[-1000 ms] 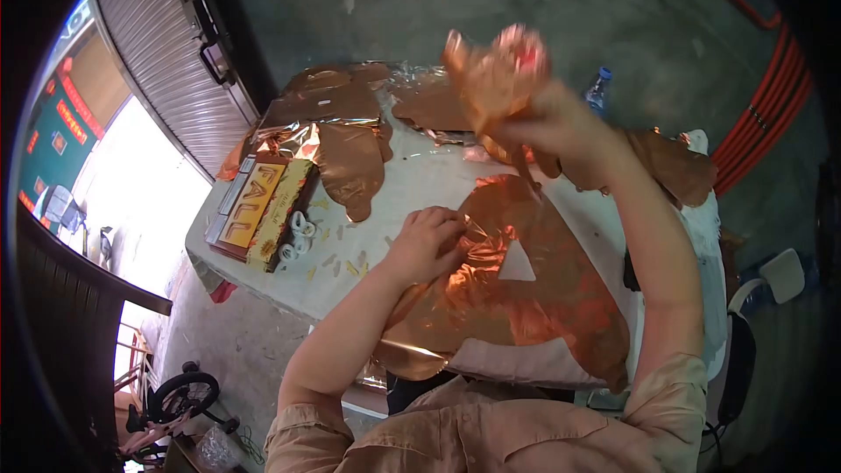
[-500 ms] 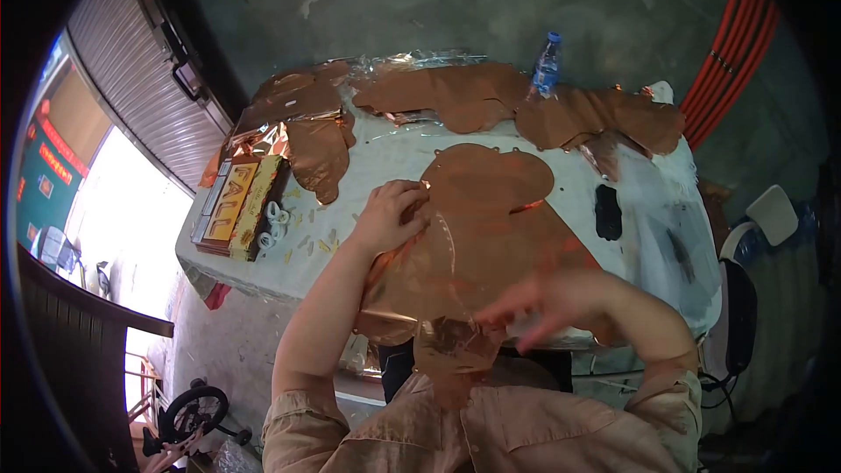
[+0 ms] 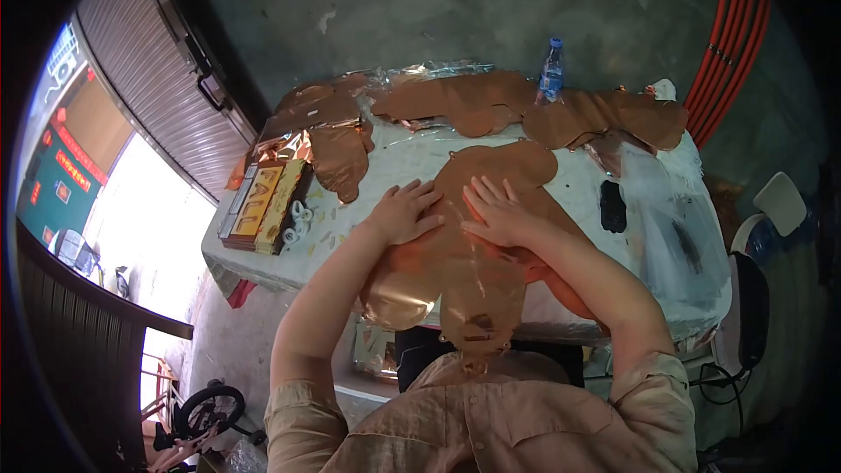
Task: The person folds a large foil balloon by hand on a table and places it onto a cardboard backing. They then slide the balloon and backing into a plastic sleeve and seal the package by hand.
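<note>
A copper-coloured foil sheet [image 3: 484, 285] with rounded lobes lies flat on a white-covered desk [image 3: 578, 182], its near end hanging over the edge toward the person. The left hand [image 3: 406, 213] and right hand [image 3: 499, 215] press on it side by side, each grip open, palm down. More copper foil pieces [image 3: 460, 103] line the far edge, near a blue-capped bottle [image 3: 551, 72]. At left sits a box marked "FALL" [image 3: 263, 208], white rings [image 3: 296, 224] beside it.
</note>
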Available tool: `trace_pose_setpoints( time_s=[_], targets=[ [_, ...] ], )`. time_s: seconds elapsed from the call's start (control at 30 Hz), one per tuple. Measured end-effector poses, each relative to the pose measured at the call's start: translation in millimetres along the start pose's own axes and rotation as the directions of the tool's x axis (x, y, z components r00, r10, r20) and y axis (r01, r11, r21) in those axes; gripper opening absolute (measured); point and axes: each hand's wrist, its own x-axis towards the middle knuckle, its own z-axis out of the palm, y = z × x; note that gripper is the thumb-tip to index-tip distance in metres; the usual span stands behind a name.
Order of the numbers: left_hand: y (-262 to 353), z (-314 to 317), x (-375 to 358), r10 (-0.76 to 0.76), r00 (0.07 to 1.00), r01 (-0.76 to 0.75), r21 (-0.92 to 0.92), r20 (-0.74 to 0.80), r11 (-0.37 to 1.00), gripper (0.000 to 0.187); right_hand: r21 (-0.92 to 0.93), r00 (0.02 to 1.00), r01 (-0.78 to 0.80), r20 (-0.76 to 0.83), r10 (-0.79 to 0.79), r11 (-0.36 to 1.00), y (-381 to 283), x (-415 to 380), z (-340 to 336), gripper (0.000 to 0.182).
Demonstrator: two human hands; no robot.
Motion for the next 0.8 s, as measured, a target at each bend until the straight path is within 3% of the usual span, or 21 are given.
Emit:
trace_pose_setpoints(
  time_s=[0.1, 0.17, 0.2, 0.27, 0.4, 0.5, 0.57, 0.63, 0.67, 0.7, 0.77, 0.8],
  targets=[
    [2.5, -16.4, -7.8, -0.085, 0.989, 0.069, 0.131, 0.122, 0.989, 0.055, -0.014, 0.999, 0.001, 0.047, 0.000, 1.000, 1.5, -0.4, -1.9, 0.085],
    [1.9, -20.7, -11.4, 0.000, 1.000, 0.000, -0.061, 0.010, 0.998, 0.049, -0.016, 0.999, 0.007, 0.044, -0.006, 1.000, 1.9, -1.4, -2.6, 0.086],
    [2.6, -18.9, -11.7, -0.001, 1.000, 0.002, -0.062, 0.011, 0.998, 0.049, -0.015, 0.999, 0.008, 0.045, -0.007, 1.000, 1.9, -2.5, -2.2, 0.086],
    [6.3, -13.6, -8.2, 0.024, 1.000, -0.027, -0.283, -0.014, 0.959, 0.037, -0.006, 1.000, 0.008, 0.022, -0.007, 1.000, 0.8, -3.2, -2.6, 0.086],
    [21.0, 6.7, 11.0, -0.093, 0.990, 0.061, -0.275, -0.106, 0.960, 0.023, -0.040, 0.999, 0.015, 0.029, -0.014, 0.999, -4.2, -4.2, -5.8, 0.086],
    [19.7, 20.8, 21.2, 0.032, 0.994, -0.054, -0.212, -0.106, 0.976, 0.020, -0.081, 0.999, -0.004, 0.032, 0.006, 0.997, -2.0, -4.5, -4.9, 0.082],
    [23.4, 19.5, 19.6, -0.061, 0.997, 0.068, -0.149, 0.052, 0.986, 0.014, -0.006, 0.999, 0.024, -0.021, -0.025, 1.000, 3.0, -3.8, 1.2, 0.085],
    [53.4, -13.4, 1.4, -0.080, 0.995, 0.089, -0.177, 0.058, 0.980, 0.012, 0.014, 1.000, 0.013, -0.022, -0.013, 1.000, 3.4, -3.0, 1.9, 0.085],
    [76.8, -48.3, -8.3, -0.122, 0.945, 0.236, -0.373, 0.304, 0.897, 0.012, 0.037, 1.000, 0.007, -0.021, -0.006, 0.999, 3.2, -2.2, 2.2, 0.086],
    [94.4, -74.0, -20.2, -0.098, 0.836, 0.412, -0.501, 0.539, 0.761, 0.011, 0.046, 1.000, -0.001, -0.023, 0.002, 0.999, 1.8, -2.5, 1.0, 0.086],
    [106.5, -74.5, -61.4, 0.195, 0.906, 0.130, -0.687, 0.375, 0.715, 0.011, -0.041, 1.000, -0.007, 0.013, 0.008, 0.999, -1.7, -4.6, -4.0, 0.084],
    [113.4, -81.5, -79.3, 0.209, 0.841, 0.237, -0.686, 0.500, 0.688, 0.011, -0.035, 1.000, -0.005, 0.016, 0.005, 0.999, -0.6, -3.8, -5.0, 0.084]
  ],
)
